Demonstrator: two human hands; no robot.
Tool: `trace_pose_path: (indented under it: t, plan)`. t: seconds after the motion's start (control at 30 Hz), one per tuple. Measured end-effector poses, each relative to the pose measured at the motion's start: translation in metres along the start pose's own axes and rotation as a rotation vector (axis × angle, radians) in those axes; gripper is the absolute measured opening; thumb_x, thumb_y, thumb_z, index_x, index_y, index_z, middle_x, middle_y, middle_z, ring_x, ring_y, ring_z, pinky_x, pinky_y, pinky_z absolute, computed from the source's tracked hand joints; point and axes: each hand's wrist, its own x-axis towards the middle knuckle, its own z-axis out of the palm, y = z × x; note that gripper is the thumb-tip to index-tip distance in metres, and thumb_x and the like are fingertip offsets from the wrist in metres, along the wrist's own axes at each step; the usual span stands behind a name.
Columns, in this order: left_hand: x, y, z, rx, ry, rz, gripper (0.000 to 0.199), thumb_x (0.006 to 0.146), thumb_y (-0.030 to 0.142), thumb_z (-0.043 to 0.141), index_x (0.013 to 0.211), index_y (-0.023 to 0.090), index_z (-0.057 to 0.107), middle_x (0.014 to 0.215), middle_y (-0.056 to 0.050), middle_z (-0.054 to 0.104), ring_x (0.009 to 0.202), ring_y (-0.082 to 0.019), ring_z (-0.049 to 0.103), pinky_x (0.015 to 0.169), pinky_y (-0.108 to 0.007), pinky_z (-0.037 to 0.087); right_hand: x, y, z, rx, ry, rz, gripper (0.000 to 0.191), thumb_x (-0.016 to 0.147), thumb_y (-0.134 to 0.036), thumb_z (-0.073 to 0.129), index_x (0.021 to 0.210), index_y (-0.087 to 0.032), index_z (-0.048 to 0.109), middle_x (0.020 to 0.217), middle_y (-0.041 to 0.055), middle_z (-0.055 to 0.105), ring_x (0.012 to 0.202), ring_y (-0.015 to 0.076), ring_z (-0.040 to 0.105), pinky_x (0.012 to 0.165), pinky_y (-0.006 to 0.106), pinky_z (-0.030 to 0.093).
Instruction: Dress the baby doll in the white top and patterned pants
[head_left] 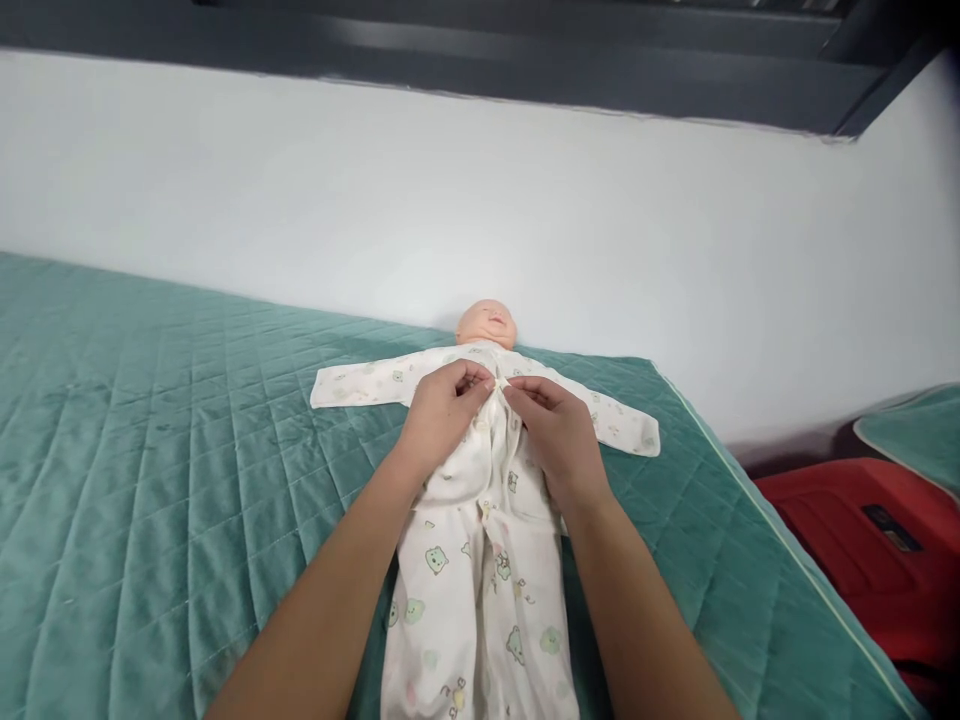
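Note:
A baby doll (487,323) lies on its back, its head close to the wall. It wears a white baby shirt (457,478) printed with small green animals, both sleeves stretched out sideways. Matching baby pants (439,610) cover the lower body. Over the chest, my left hand (448,405) pinches one front edge of the shirt. My right hand (555,420) pinches the other edge just beside it, fingertips nearly touching at the centre line. The small bit of fabric or fastener between the fingertips is mostly hidden.
A green quilted cover (187,450) spreads under the doll, its edge running down the right side. Behind stands a white wall (375,200) beneath a dark window frame (450,50). A red case-like object (862,540) sits low at the right.

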Motion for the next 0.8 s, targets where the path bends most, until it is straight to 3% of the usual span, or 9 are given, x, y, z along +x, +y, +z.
trace_pose_path:
  t: [0.1,0.23,0.43,0.6,0.8]
  plan:
    - [0.000,-0.001,0.000,0.003,0.007,0.005,0.013,0.085,0.029,0.060,0.087,0.020,0.069,0.079,0.001,0.068,0.070,-0.013,0.057,0.067,-0.025,0.041,0.003,0.007,-0.003,0.127,-0.050,0.019,0.026,0.076,-0.041,0.072,0.093,-0.022,0.073,0.091,0.0026,0.073,0.086,0.0203,0.064,0.079,0.032,0.047]
    - [0.000,0.001,0.000,0.007,0.004,-0.008,0.013,0.085,0.030,0.061,0.086,0.020,0.070,0.078,0.001,0.067,0.069,-0.013,0.056,0.064,-0.025,0.041,0.005,0.012,-0.005,0.136,-0.071,0.018,0.029,0.076,-0.042,0.073,0.097,-0.023,0.074,0.094,0.0026,0.072,0.091,0.0203,0.063,0.082,0.032,0.047]
    - [-0.001,0.001,0.000,0.000,0.027,-0.021,0.011,0.083,0.030,0.062,0.083,0.021,0.068,0.072,0.002,0.064,0.064,-0.012,0.053,0.059,-0.024,0.038,0.001,0.002,-0.005,0.067,-0.156,0.006,0.027,0.079,-0.041,0.071,0.100,-0.024,0.070,0.086,-0.0004,0.066,0.077,0.0151,0.059,0.070,0.029,0.044]
    - [-0.001,-0.003,-0.001,-0.022,0.015,-0.012,0.009,0.082,0.028,0.063,0.082,0.020,0.067,0.076,0.001,0.067,0.069,-0.013,0.058,0.064,-0.025,0.042,-0.005,-0.005,-0.001,-0.051,-0.200,-0.031,0.029,0.080,-0.037,0.069,0.105,-0.024,0.061,0.078,-0.0035,0.062,0.069,0.0133,0.056,0.063,0.027,0.042]
    - [-0.002,-0.002,-0.003,-0.027,-0.042,0.006,0.011,0.085,0.027,0.059,0.085,0.020,0.067,0.077,0.001,0.067,0.069,-0.013,0.057,0.062,-0.024,0.040,-0.008,-0.005,0.003,-0.249,-0.168,-0.085,0.031,0.080,-0.036,0.066,0.108,-0.026,0.055,0.080,-0.0037,0.067,0.071,0.0153,0.060,0.067,0.030,0.045]
